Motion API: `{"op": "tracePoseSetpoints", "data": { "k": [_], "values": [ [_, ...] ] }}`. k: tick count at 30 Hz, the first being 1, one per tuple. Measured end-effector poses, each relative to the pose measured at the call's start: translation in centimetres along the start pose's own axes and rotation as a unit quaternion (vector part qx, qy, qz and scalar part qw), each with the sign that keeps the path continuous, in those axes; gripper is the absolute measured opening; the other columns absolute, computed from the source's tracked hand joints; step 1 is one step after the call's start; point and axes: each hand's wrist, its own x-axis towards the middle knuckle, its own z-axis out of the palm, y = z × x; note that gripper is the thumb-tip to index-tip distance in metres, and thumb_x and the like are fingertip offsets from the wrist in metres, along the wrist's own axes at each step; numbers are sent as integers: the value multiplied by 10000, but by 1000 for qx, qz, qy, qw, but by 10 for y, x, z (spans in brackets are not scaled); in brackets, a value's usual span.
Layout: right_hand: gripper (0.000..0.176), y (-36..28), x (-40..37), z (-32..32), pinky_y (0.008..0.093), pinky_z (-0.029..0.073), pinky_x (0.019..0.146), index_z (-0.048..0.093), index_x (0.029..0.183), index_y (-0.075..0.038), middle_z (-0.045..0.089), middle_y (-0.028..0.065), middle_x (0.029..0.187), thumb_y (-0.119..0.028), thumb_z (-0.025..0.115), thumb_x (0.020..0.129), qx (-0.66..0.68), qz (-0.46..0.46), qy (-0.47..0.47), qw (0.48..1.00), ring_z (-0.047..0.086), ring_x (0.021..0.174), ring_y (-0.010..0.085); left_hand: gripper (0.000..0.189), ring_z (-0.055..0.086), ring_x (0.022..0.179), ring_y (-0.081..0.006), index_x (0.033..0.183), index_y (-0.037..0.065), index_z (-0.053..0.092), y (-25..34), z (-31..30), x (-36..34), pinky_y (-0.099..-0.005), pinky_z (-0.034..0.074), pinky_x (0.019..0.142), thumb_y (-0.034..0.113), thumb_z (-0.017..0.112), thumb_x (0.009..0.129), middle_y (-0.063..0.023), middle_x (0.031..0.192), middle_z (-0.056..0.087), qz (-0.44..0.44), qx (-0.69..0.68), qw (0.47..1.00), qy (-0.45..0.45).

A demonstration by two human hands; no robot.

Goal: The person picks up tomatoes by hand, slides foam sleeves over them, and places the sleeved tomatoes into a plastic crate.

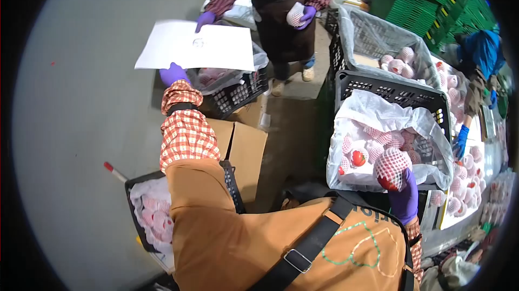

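Note:
In a purple glove, my left hand (174,74) grips the near edge of a white sheet (167,45) that has a small dark mark on it. A co-worker's gloved hand (205,20) touches the same sheet at its far edge. My right hand (404,199), also gloved in purple, is closed around a round red fruit in a foam net (391,169). That fruit is over the near side of a black crate (397,83) lined with white plastic. Inside the crate lie several netted red fruits (373,150).
The co-worker (284,15) stands opposite with a netted fruit (295,14) in the other hand. Another lined crate (238,94) rests partly beneath the sheet, near a cardboard box (246,156). Green crates (403,7) are stacked at the back right. A blue-gloved hand (461,141) reaches in at right.

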Motion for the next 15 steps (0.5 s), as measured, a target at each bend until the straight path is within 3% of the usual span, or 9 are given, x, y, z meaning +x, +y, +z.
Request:
{"op": "tracePoseSetpoints", "data": {
  "k": [4, 7, 8, 9, 10, 11, 12, 13, 15],
  "values": [
    [481, 11, -19, 6, 403, 330, 1075, 413, 1356, -21, 494, 100, 1341, -289, 454, 959, -8, -37, 40, 999, 462, 1254, 231, 549, 620, 959, -355, 1329, -79, 326, -41, 28, 10, -507, 561, 774, 12, 544, 833, -254, 1172, 537, -79, -132, 988, -31],
    [477, 15, -21, 10, 389, 320, 1082, 407, 1359, -15, 480, 106, 1350, -278, 443, 963, 25, -50, 60, 997, 452, 1261, 232, 332, 627, 811, -271, 1205, -20, 463, -51, 50, -3, -338, 489, 862, 173, 499, 937, -193, 996, 607, 86, 92, 992, 3],
    [500, 21, -15, 21, 386, 330, 1075, 402, 1359, -15, 476, 105, 1350, -280, 478, 942, 22, -54, 74, 995, 451, 1260, 224, 555, 634, 818, -294, 1275, -19, 386, -66, 64, -4, -426, 564, 693, 19, 661, 795, -172, 972, 599, 65, 14, 996, -57],
    [526, 20, -11, 20, 383, 339, 1067, 398, 1359, -15, 472, 104, 1350, -282, 513, 921, 25, -51, 79, 995, 450, 1260, 216, 264, 578, 653, -216, 1111, 6, 557, -42, 69, -55, -319, 496, 638, 132, 606, 883, -74, 765, 602, 3, -21, 977, -212],
    [517, 20, -4, 19, 392, 343, 1066, 406, 1348, -9, 472, 106, 1348, -276, 513, 918, 35, -53, 80, 995, 457, 1252, 218, 197, 534, 586, -153, 1007, 19, 585, -95, 91, -62, -296, 468, 582, 132, 636, 854, -26, 693, 563, 348, -68, 887, -296],
    [517, 20, 4, 25, 392, 343, 1066, 406, 1348, -9, 472, 106, 1348, -276, 513, 918, 35, -49, 74, 995, 457, 1252, 218, 162, 556, 636, -133, 971, 24, 580, -39, 75, -137, -278, 478, 620, 108, 629, 841, -24, 772, 573, 325, 70, 790, -515],
    [513, 19, 12, 33, 392, 343, 1066, 406, 1344, -6, 475, 106, 1344, -272, 512, 918, 35, -59, 71, 995, 461, 1248, 221, 223, 567, 701, -132, 983, 10, 571, -5, 87, -213, -262, 483, 651, 100, 666, 802, -27, 834, 586, 166, -130, 808, -551],
    [509, 18, 21, 41, 392, 344, 1067, 406, 1340, -4, 478, 105, 1340, -269, 511, 918, 34, -69, 67, 995, 465, 1244, 224, 266, 579, 802, -138, 1023, 5, 558, 26, 75, -271, -272, 498, 703, 89, 679, 802, -57, 993, 582, 84, -60, 786, -610],
    [493, 20, 38, 51, 370, 360, 1054, 401, 1340, -8, 488, 99, 1327, -247, 504, 922, 34, -58, 15, 998, 475, 1231, 207, 745, 544, 1046, -205, 1376, 39, 349, 30, 48, -355, -321, 483, 879, 124, 758, 759, -124, 1299, 444, -110, -128, 653, -739]
  ]
}}
